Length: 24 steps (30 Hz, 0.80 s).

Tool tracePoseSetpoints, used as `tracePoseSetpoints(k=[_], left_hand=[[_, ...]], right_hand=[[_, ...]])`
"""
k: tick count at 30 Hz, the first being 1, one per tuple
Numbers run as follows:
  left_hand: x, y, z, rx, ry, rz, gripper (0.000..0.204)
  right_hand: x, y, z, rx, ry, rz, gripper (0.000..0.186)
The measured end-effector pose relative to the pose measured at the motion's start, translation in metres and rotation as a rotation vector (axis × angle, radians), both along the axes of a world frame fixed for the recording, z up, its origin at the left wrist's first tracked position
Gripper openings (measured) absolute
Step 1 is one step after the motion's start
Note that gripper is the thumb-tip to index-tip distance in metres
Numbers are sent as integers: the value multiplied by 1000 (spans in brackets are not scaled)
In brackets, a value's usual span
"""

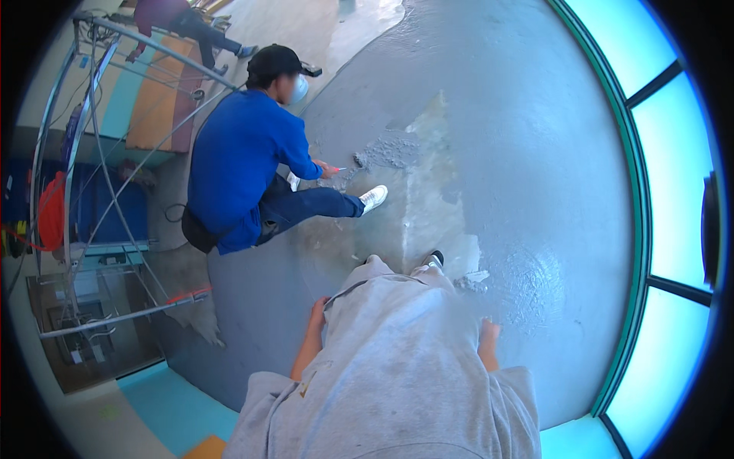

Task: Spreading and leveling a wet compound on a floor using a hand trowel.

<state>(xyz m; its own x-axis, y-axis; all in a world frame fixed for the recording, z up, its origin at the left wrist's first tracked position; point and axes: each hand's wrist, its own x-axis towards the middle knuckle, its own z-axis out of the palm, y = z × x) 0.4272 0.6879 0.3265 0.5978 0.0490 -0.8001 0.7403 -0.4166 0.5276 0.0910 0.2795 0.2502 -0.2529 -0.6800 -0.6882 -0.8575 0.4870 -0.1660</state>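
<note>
My left hand (319, 312) rests at the left side of my lap, by the edge of my grey shirt; its fingers are mostly hidden. My right hand (490, 333) is low over the wet grey coating (535, 359) on the floor, right of my body. Blur and my clothing hide its fingers and anything in them. A small clump of wet mortar (472, 281) lies beside my right shoe (434, 258). Ahead, a bare strip of floor (428, 206) runs between the coated areas.
A co-worker in blue (237, 164) crouches ahead left, one hand working a tool by a rough mortar heap (391, 149). Metal scaffolding (103, 172) stands at left. Green-framed windows (638, 199) line the right. Another person (172, 19) is at the far left.
</note>
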Motion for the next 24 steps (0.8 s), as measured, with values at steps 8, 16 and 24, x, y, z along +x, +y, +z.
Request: tracePoseSetpoints(k=[8,16,24], left_hand=[[42,-61,-10,248,-238,-519,28],[90,-119,12,94,-202,-453,30],[71,-94,-10,269,-301,-450,35]], right_hand=[[16,-30,-1,23,-155,-126,46],[51,-47,20,-60,-159,1,44],[27,-44,-33,-64,-201,155,53]])
